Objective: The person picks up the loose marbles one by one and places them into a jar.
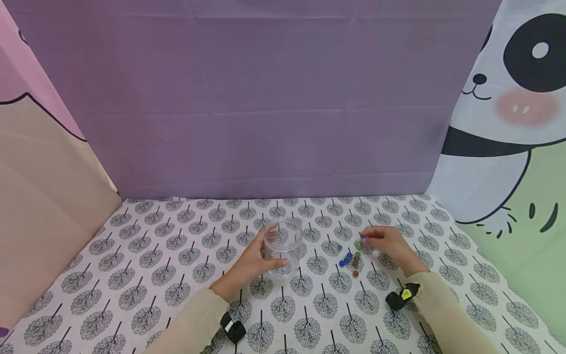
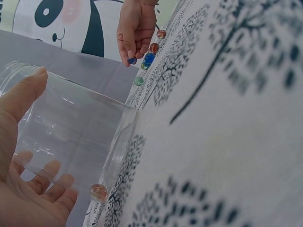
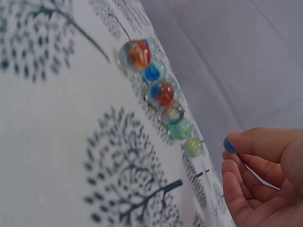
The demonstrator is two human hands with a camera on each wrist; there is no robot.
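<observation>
A clear plastic jar stands on the patterned cloth, its round rim facing up. My left hand grips it from the left side, thumb in front and fingers behind. A reddish marble shows near the jar's base in the left wrist view; whether it lies inside I cannot tell. Between thumb and fingertip my right hand pinches a blue marble, just above the cloth. Left of that hand lies a loose group of marbles: several blue ones, an orange-red one, and green ones.
A white cloth printed with dark trees covers the table. Behind it hangs a purple backdrop. A panda-printed sheet borders the right side, and a beige and pink sheet the left.
</observation>
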